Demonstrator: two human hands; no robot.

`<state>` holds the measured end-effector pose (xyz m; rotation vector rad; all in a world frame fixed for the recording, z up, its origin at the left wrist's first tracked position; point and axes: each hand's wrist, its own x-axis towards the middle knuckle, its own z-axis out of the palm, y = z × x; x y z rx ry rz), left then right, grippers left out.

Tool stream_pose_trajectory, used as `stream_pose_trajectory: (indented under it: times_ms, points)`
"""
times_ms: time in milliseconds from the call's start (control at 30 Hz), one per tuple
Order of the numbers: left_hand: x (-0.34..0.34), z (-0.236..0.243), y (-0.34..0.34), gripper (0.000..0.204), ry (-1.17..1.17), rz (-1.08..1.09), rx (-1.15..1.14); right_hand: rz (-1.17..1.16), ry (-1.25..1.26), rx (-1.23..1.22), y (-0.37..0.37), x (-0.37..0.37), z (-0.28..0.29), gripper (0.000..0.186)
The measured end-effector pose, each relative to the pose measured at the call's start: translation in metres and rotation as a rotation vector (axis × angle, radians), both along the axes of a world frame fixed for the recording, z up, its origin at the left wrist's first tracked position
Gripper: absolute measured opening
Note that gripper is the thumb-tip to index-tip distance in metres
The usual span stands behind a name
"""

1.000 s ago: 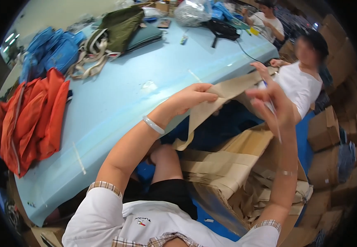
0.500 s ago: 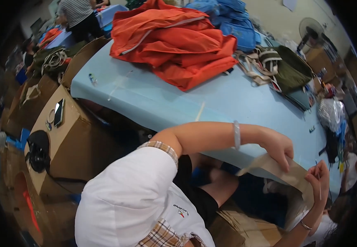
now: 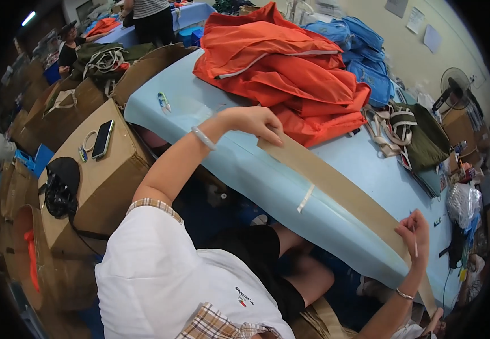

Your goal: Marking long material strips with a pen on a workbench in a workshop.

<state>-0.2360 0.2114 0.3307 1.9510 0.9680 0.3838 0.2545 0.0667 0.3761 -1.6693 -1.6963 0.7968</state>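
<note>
A long, flat brown strip (image 3: 341, 183), which looks like paper or thin card, stretches diagonally over the light blue table (image 3: 228, 155). My left hand (image 3: 259, 125), below a pale bangle, pinches its far left end beside the orange fabric pile (image 3: 290, 73). Farther right, my right hand (image 3: 414, 230) is closed at the strip's edge, with a thin white stick-like thing (image 3: 416, 248) also between its fingers. Past that hand the strip hangs over the table's edge toward the lower right, where part of another hand (image 3: 434, 323) shows near its end; whose it is I cannot tell.
Blue bags (image 3: 366, 62) and an olive-green bag with pale straps (image 3: 426, 135) lie on the table. To the left, a cardboard box (image 3: 95, 186) bears a phone (image 3: 103, 139) and a black cap (image 3: 64, 175). A fan (image 3: 454, 87) stands at the far right.
My left hand has moved left and away from my right hand, drawing the strip out across the table; before, both hands were close together at the right. The view has shifted too.
</note>
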Motion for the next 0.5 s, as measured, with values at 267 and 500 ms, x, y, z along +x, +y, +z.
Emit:
stream_pose_trajectory:
  times_ms: [267, 500]
  points:
    - [-0.083, -0.041, -0.007, 0.023, -0.236, 0.421, -0.195, 0.122, 0.062, -0.040, 0.061, -0.073, -0.057, 0.036]
    - [-0.139, -0.053, -0.013, 0.028, -0.197, 0.707, -0.115, 0.180, 0.074, 0.012, 0.089, -0.137, -0.072, 0.034]
